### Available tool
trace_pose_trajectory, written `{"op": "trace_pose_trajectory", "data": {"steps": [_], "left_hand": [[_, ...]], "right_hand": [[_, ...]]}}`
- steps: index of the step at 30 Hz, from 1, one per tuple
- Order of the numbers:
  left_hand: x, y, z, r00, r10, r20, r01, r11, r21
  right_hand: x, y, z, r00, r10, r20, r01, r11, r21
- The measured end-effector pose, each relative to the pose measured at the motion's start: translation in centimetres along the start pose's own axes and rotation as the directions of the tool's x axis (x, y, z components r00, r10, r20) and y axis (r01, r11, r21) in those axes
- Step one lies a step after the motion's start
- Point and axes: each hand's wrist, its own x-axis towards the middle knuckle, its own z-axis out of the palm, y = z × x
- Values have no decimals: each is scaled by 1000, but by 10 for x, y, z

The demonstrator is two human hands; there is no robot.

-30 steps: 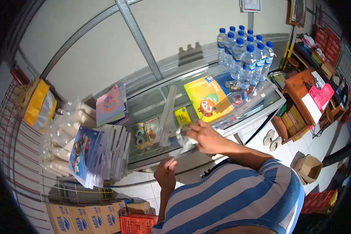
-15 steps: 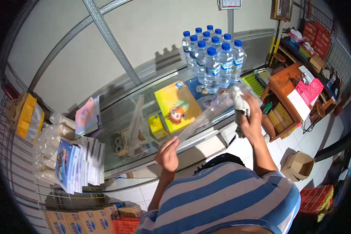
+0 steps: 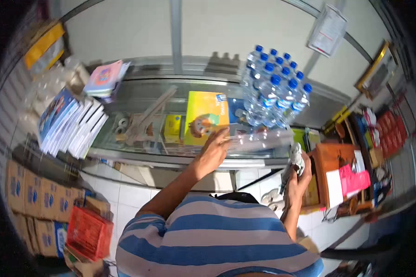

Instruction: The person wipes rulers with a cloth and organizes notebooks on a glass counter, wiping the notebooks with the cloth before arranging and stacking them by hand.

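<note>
My left hand [image 3: 212, 153] is closed on the left end of a long clear plastic strip [image 3: 260, 141], held over the front of the glass counter [image 3: 138, 99]. A crumpled white cloth [image 3: 296, 156] is gripped in my right hand [image 3: 298, 181], just below the strip's right end. Whether cloth and strip touch, I cannot tell. Behind the strip stand several water bottles [image 3: 268, 99] with blue caps, packed together. A yellow book [image 3: 202, 108] with a cartoon animal lies by my left fingertips. Left of it is a small yellow box [image 3: 172, 127].
Stacked books [image 3: 74, 124] and pastel notebooks [image 3: 104, 78] sit at the counter's left. Cardboard boxes [image 3: 41, 189] and a red crate [image 3: 90, 233] are on the floor at lower left. A wooden desk [image 3: 335, 157] with a pink basket [image 3: 354, 179] stands at right.
The view has turned, so the counter now runs nearly level. The strip has gone from slanting to almost horizontal. My right hand and the cloth are lower, toward the counter's front edge.
</note>
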Motion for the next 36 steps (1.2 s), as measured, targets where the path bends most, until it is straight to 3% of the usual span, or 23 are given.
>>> {"op": "trace_pose_trajectory", "data": {"steps": [3,6,8,10,13,16,18,20,26,28,30,31,33,35,36], "left_hand": [[-25,-20,-35,992,-27,-125,19,998,-60],[-54,-58,-87,879,-356,-317,447,847,289],[-76,-77,-128,826,-419,-377,547,757,358],[-97,-91,-156,684,-478,-550,726,517,453],[-111,-102,-178,709,-507,-490,705,510,492],[-125,-120,-194,731,-539,-418,679,518,520],[-138,-152,-194,779,-553,-295,617,597,513],[-148,-177,-194,821,-546,-169,550,676,489],[-142,-187,-194,890,-414,-190,418,578,701],[-137,-160,-205,805,-514,-298,590,745,312],[-137,-128,-210,693,-646,-321,638,756,-145],[-139,-116,-205,693,-650,-311,570,759,-315],[-145,-84,-197,672,-706,-223,481,646,-593],[-154,-65,-192,680,-729,-76,500,537,-680],[-160,-59,-186,680,-731,-59,508,527,-681]], "right_hand": [[9,-4,19,995,-64,70,61,997,48],[13,-14,43,990,-98,106,89,992,87],[15,-27,65,975,-145,171,118,980,161],[13,-44,88,953,-195,230,141,962,232],[3,-75,126,919,-268,290,188,942,277],[-10,-92,176,807,-432,402,299,887,353],[-24,-107,208,764,-488,423,336,860,384],[-38,-133,230,669,-420,613,575,815,-70],[-43,-144,257,704,-465,537,545,839,11],[-37,-134,257,804,-297,515,245,955,168],[-36,-128,254,848,-106,520,-79,944,321],[-36,-133,253,854,-99,510,-80,945,316],[-37,-150,247,905,-254,341,123,924,361],[-40,-170,244,900,-405,164,324,871,369],[-44,-179,244,819,-517,249,421,836,352]]}}
